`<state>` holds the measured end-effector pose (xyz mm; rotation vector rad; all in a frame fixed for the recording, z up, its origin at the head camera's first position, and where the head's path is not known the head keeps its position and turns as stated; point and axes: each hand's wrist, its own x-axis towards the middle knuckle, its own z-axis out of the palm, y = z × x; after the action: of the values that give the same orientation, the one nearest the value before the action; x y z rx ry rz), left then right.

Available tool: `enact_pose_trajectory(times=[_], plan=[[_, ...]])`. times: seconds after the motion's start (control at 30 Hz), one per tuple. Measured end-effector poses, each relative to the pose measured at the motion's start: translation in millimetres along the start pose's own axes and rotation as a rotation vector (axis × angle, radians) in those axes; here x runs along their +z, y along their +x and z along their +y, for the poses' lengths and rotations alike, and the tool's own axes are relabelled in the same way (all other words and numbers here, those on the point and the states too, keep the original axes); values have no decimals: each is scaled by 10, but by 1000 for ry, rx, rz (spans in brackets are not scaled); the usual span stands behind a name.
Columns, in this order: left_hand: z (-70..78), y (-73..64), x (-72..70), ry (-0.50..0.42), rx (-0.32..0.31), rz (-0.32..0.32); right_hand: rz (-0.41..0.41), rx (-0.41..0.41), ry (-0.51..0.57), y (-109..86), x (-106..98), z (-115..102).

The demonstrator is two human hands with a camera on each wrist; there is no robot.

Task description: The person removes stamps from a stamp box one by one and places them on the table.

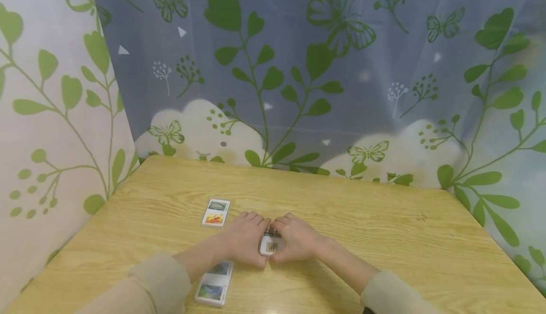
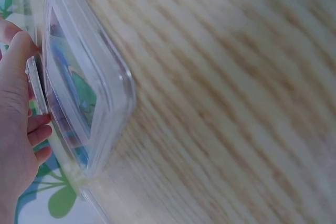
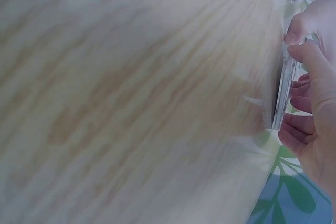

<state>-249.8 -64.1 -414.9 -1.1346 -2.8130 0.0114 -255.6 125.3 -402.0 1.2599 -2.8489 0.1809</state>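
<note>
A small clear card case [image 1: 270,245] lies on the wooden table [image 1: 384,238] near its front middle, held between both hands. The left hand [image 1: 244,238] curls its fingers round the case's left side, the right hand [image 1: 297,238] round its right, fingertips nearly meeting above it. A second case [image 1: 216,212] lies well apart to the left rear; a third [image 1: 215,283] lies just under the left forearm.

A makeshift recording booth: a wooden table [image 1: 384,219] hemmed in by leaf-and-butterfly printed curtains [image 1: 298,67] on three sides.
</note>
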Motion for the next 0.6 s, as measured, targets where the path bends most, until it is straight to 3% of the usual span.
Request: enact_pose_trajectory(times=[0.4,0.6], plan=[[-5,2,23,-3,6,-8,-88,-9,-25,1,-56,-23],[-10,1,14,-11,-4,-21,-73,-2,-67,2,-37,-56]])
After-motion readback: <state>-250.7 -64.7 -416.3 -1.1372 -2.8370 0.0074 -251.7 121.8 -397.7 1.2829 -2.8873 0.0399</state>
